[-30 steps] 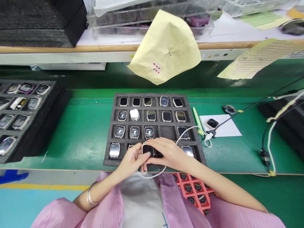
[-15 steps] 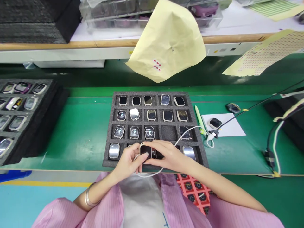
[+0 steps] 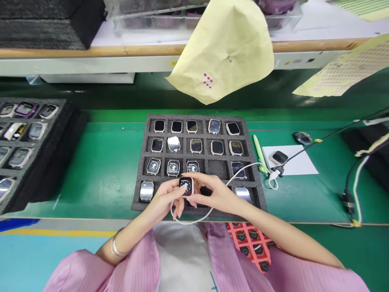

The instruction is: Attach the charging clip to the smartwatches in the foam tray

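Over the front edge of a dark foam tray (image 3: 212,119), both hands hold one square smartwatch case (image 3: 186,186) with a lit screen. My left hand (image 3: 166,198) grips it from the left, thumb over the screen. From the right, my right hand (image 3: 214,194) pinches its edge between thumb and fingers. A white cable (image 3: 194,222) loops below my hands, its near end hidden by the left hand. Strapless watches sit in the tray's compartments; three in the third row, such as this watch (image 3: 153,166), have lit screens. My hands cover part of the front row.
At left stands a stack of foam trays (image 3: 45,162) with more watches. On the right are a green pen (image 3: 259,150), white paper (image 3: 299,162) bearing a watch (image 3: 278,157), a cable plug (image 3: 276,172) and black cables. Yellow paper (image 3: 225,52) hangs from the shelf. A red tray (image 3: 253,243) lies below the table edge.
The held watch's screen has gone from dark to lit. The leftmost watch in the tray's second row has gone dark. My hands stay in nearly the same place; the view has shifted slightly.
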`<state>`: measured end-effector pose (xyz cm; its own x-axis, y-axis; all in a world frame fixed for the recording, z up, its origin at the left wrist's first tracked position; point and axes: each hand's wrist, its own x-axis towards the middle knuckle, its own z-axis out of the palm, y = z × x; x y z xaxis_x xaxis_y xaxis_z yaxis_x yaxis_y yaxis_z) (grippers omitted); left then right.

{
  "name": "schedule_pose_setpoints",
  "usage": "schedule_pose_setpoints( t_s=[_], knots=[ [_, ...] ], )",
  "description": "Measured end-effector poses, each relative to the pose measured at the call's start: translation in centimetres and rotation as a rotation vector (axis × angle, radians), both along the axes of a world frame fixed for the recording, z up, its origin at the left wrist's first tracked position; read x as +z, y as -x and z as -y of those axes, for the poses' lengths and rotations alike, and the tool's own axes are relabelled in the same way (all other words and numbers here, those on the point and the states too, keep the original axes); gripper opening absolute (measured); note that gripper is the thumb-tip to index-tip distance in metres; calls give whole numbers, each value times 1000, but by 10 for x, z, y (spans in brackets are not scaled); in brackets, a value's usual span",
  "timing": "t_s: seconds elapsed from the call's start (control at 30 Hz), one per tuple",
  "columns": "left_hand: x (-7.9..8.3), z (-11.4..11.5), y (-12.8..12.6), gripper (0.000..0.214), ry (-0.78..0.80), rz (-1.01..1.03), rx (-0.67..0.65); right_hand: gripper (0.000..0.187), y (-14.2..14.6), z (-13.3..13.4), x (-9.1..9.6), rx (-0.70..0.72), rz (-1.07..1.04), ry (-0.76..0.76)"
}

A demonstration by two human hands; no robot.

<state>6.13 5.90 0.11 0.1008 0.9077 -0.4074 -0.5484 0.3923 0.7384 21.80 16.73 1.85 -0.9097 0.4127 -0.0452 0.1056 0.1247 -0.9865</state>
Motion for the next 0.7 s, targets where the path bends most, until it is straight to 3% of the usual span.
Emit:
schedule_pose_setpoints(
  t_s=[0.2,0.33,0.43,0.6,0.7],
  knots=[
    [-3,0,-1,38,-6,30,-9,46,1,2,3,-42,13,153],
    [-5,2,-1,34,-27,51,-15,46,0,0,4,6,-14,158],
    [-3,4,-4,31,-56,3,36,47,-1,-2,4,38,-28,47],
    [2,9,-11,27,-79,-189,83,47,-6,-3,4,48,-48,-327],
    [4,11,-14,25,-90,-297,105,46,-9,-3,4,44,-57,-398]
  ],
)
